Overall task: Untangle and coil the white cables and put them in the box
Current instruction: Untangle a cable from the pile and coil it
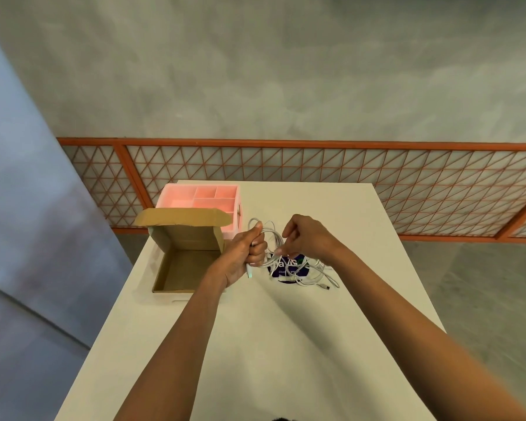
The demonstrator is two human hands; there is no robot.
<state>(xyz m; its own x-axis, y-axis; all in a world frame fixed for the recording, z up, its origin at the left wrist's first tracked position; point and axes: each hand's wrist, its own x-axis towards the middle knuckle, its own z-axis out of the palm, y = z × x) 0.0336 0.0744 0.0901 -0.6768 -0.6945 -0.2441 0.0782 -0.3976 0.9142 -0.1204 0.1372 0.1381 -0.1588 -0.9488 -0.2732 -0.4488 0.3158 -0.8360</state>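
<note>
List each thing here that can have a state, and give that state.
Box: open, lid up, nothing seen inside.
Organizer: open-topped, visible compartments empty.
Cables: tangled, partly lifted, the rest on the table.
Left hand: grips a bunch of cable.
Right hand: pinches a strand.
</note>
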